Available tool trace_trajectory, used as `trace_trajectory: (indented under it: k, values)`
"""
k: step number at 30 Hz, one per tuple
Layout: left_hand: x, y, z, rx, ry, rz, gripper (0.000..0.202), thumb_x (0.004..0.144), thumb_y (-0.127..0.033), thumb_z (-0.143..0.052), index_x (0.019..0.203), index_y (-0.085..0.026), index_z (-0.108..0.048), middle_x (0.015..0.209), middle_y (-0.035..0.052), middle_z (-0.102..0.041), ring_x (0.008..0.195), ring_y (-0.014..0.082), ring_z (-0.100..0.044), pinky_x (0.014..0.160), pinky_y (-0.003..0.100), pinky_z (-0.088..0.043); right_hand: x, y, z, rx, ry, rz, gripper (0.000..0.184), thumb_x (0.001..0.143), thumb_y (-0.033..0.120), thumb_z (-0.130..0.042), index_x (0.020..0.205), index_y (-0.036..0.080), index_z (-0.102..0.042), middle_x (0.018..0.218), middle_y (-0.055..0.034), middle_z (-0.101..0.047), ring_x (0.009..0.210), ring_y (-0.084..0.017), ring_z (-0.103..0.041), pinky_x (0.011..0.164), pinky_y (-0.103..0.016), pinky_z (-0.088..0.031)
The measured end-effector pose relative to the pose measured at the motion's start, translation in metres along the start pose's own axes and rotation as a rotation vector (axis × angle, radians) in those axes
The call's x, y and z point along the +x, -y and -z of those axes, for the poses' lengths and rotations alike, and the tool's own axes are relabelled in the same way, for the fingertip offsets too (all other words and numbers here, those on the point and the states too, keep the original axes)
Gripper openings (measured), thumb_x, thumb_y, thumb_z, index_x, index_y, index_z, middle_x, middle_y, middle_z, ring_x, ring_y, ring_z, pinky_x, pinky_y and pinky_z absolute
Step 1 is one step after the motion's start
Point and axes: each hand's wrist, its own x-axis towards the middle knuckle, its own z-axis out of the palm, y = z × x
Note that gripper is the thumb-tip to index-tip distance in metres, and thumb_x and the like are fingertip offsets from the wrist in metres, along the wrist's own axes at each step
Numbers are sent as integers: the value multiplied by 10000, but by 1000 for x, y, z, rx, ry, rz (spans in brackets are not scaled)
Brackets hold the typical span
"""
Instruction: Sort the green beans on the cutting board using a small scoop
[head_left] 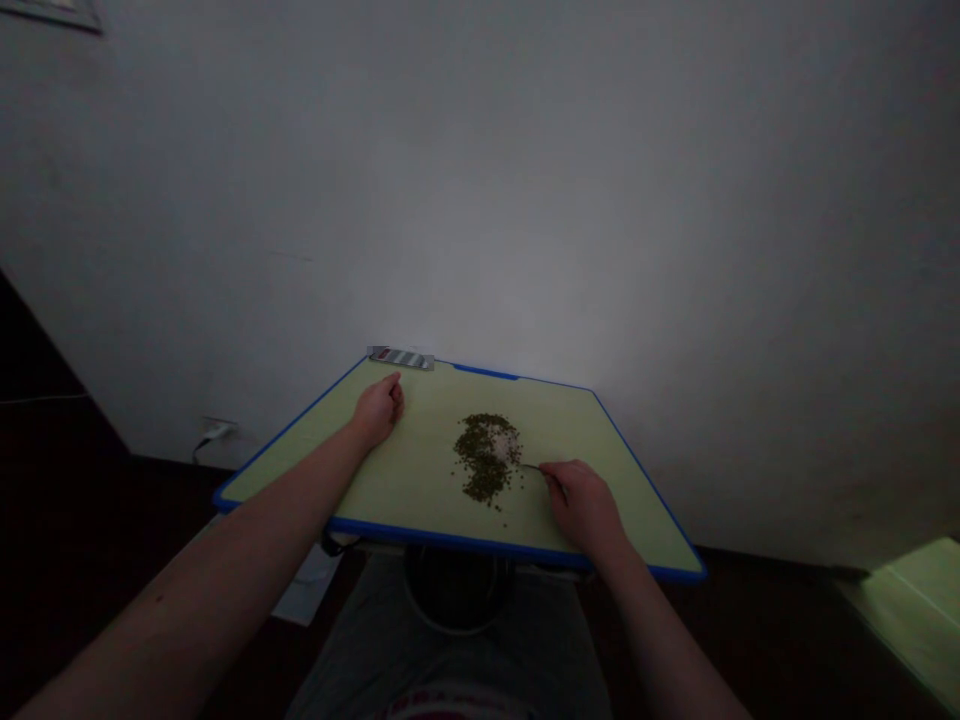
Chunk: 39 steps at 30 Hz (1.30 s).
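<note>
Right hand point(585, 510): narrow grip, fingers closed on the end of a thin metal pick point(534, 467); the hand rests on the near right part of the board, and the pick's tip points left, toward the pile.

Left hand point(379, 410): loosely curled and resting on the board, well left of the pile and holding nothing that shows.

Board point(480, 526): pale green with a blue edge, tilted in view; both hands lie on it, and its near edge runs just in front of the right hand.

Pile: dark green seeds point(480, 458) lie between the hands, nearer the right hand and just beyond the pick's tip, with a patch of white powder point(504, 441) on the pile's far right side.

Beyond the left hand: a silver blister strip point(401, 358) sits on the board's far edge, ahead of the left hand.

Left of the board: a white plug point(218, 431) sits low on the wall.

Far side: a pale wall point(480, 200) stands behind the board, well beyond both hands.
</note>
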Motion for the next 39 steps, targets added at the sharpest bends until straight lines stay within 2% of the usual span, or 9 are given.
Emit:
trace_trajectory:
  k: [14,23,27,34,39]
  values:
    - [-4,-4,-4,-45,22,35,350,700,-389,-477,470,-200,-293,348,-64,-265,283,65,-231,310,229,-111,-1,10,-2,-36,27,40,268,768,130,-421,956,168,-608,868,-46,-643,818,-167,-524,788,-278,-389]
    - [0,1,2,-46,6,25,360,688,-403,-488,466,-196,-295,341,-68,-264,284,65,-243,304,229,-127,-7,-8,6,-141,-15,-139,275,770,166,-409,962,167,-606,889,-57,-639,841,-177,-529,772,-287,-387]
    - [-1,1,2,-47,22,29,362,693,-399,-483,464,-195,-291,345,-68,-264,283,61,-243,304,226,-132,-6,-4,12,-132,-34,-167,284,788,188,-387,978,165,-598,912,-57,-634,851,-172,-528,778,-277,-380]
    - [-5,-3,-4,-44,17,26,355,699,-384,-477,464,-196,-289,341,-69,-254,276,60,-236,304,224,-123,0,14,6,-92,96,-136,284,781,172,-396,976,179,-604,894,-51,-637,854,-171,-517,780,-264,-365]
    - [-5,-2,-3,-45,30,31,358,702,-387,-471,460,-197,-290,336,-68,-251,273,61,-225,304,228,-124,6,7,2,-133,88,-175,301,772,150,-396,994,166,-599,944,-58,-628,890,-175,-511,811,-266,-348]
